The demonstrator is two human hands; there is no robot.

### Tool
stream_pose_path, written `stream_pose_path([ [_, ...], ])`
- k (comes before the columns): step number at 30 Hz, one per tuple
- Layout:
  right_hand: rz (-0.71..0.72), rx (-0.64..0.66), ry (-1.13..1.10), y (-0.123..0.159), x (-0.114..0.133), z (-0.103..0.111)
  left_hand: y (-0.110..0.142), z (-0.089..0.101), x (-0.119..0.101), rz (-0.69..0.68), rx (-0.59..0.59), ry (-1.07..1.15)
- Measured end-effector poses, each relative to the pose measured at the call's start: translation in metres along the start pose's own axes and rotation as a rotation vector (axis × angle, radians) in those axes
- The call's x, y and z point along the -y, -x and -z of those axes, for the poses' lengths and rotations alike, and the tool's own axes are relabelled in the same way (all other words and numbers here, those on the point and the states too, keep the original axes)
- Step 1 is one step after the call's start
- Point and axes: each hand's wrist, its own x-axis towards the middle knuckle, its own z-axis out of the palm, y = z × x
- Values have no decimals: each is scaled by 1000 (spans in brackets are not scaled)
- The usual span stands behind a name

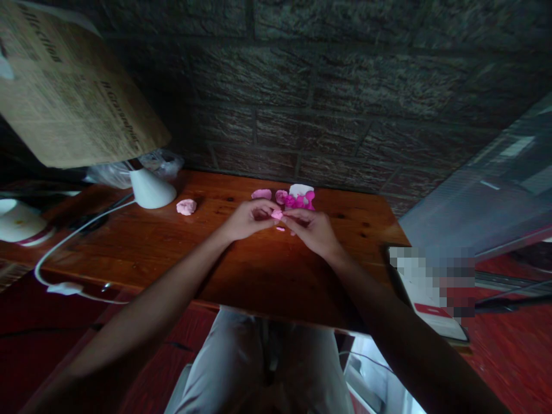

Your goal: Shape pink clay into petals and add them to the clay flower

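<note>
Over the wooden table, both hands meet at a small piece of pink modelling clay (277, 214). My left hand (250, 219) pinches it from the left, and my right hand (314, 231) pinches its right side. A tiny pink bit (280, 229) lies on the wood just below the fingertips. Behind the hands are a flat pale pink piece (261, 194), a round pink lump (282, 197) and several bright magenta pieces (297, 202), next to a white object (301, 190) whose kind is unclear. Further left sits a larger pale pink lump (186, 207).
A lamp with a newsprint shade (86, 92) and white base (150, 188) stands on the table's (259, 270) left side, its white cord (60, 247) hanging over the front edge. A white cup (19, 221) is far left. A dark stone wall (280, 86) rises behind.
</note>
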Motion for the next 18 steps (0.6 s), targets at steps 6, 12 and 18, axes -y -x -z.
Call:
stream_pose_path([
  [6, -35, -34, -43, -1, 1, 1, 1, -6, -4, -67, -46, -151],
  [12, -150, 8, -131, -3, -2, 1, 1, -7, -13, -186, -22, -415],
  [18, -192, -34, -167, -3, 1, -2, 2, -9, -16, -183, 19, -348],
])
